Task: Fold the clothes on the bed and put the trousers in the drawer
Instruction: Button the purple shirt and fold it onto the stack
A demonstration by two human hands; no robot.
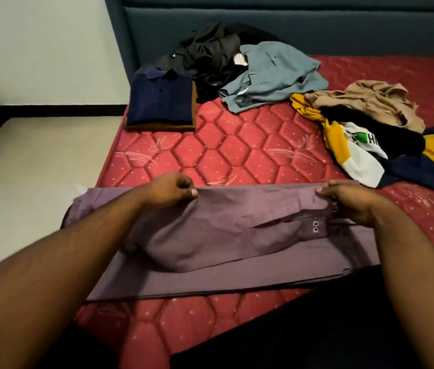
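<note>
Left hand point(169, 190) and right hand point(348, 202) each pinching the far folded edge of a smooth mauve shirt point(237, 235), cuff buttons showing, at 6 o'clock on the quilted red mattress point(237, 150). Folded navy polo point(160, 99) at 11 o'clock; crumpled grey-blue garment point(271, 75) at 12.

Both bare forearms reach forward over the purple shirt point(226, 235), one from each lower corner. The left hand point(169, 190) pinches the shirt's far fold near its left end, thumb on top. The right hand point(348, 202) grips the same fold near its right end, fingers curled under.
</note>
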